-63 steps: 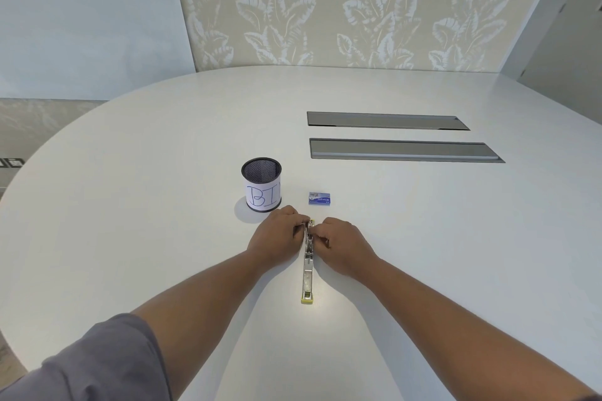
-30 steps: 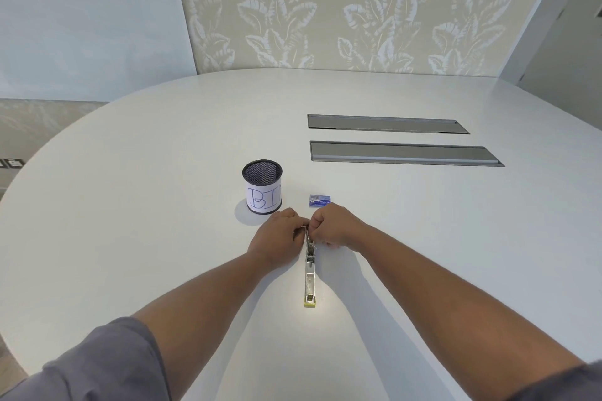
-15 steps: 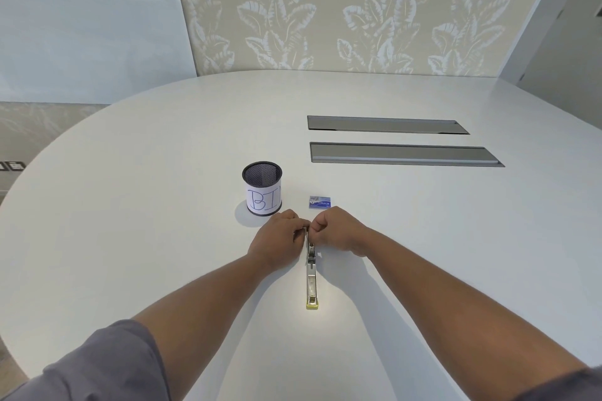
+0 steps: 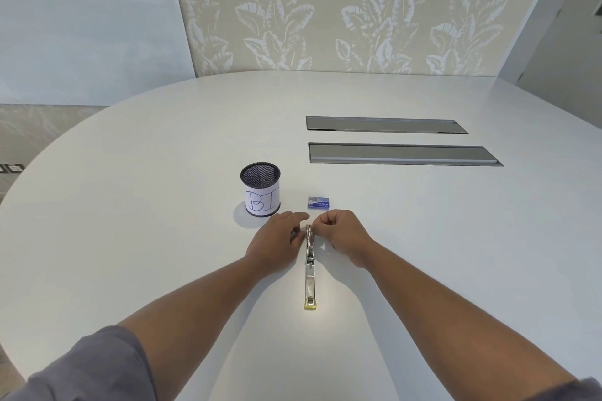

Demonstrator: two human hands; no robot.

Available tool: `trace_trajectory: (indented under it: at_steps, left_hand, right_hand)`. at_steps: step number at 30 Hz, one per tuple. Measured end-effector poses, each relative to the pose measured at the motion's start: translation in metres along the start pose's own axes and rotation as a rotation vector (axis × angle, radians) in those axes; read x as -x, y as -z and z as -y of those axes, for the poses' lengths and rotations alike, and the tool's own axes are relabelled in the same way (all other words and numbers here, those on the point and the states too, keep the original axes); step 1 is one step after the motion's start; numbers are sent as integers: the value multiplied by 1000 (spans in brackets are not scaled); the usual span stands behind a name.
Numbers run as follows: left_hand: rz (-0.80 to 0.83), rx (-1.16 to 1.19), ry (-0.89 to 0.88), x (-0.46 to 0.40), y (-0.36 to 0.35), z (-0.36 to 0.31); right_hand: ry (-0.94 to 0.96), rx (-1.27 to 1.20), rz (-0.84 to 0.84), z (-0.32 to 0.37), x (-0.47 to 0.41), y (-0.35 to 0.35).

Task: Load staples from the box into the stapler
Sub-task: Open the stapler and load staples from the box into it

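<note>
1. A white oval table (image 4: 163, 238) fills the room's foreground, backed by leaf-patterned wallpaper (image 4: 342, 10) and a pale panel (image 4: 81, 16) at left.
2. Two grey hatches (image 4: 400, 155) lie set into the tabletop, well beyond the work.
3. A mesh cup (image 4: 260, 189), labelled "BI", stands upright near the staple box (image 4: 319, 202), which lies flat just beyond the hands.
4. The stapler (image 4: 310, 273) lies lengthwise, yellow end toward the person.
5. The left hand (image 4: 277, 242) rests at the stapler's far end, fingers extended and relaxed against its side.
6. The right hand (image 4: 342, 233), fingers curled, pinches the stapler's far end.
</note>
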State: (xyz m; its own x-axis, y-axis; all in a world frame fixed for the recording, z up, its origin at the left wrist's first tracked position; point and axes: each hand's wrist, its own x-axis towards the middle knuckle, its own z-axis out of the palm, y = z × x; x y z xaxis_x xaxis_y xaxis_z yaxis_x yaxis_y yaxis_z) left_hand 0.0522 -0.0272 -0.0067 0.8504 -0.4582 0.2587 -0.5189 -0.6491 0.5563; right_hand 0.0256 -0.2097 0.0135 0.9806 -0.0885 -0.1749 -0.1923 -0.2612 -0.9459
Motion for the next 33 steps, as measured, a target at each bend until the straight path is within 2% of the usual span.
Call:
trace_trajectory:
  at_steps: [8, 21, 27, 33]
  left_hand:
    - [-20, -16, -33, 2, 0, 0]
    - [-55, -50, -46, 3, -2, 0]
    - [-81, -55, -25, 2, -3, 2]
    - [-90, -46, -1, 2, -3, 2]
  right_hand:
    - [24, -14, -16, -3, 0, -8]
    - [4, -15, 53, 0, 2, -5]
    - [10, -1, -99, -8, 0, -6]
    - [66, 126, -112, -12, 0, -6]
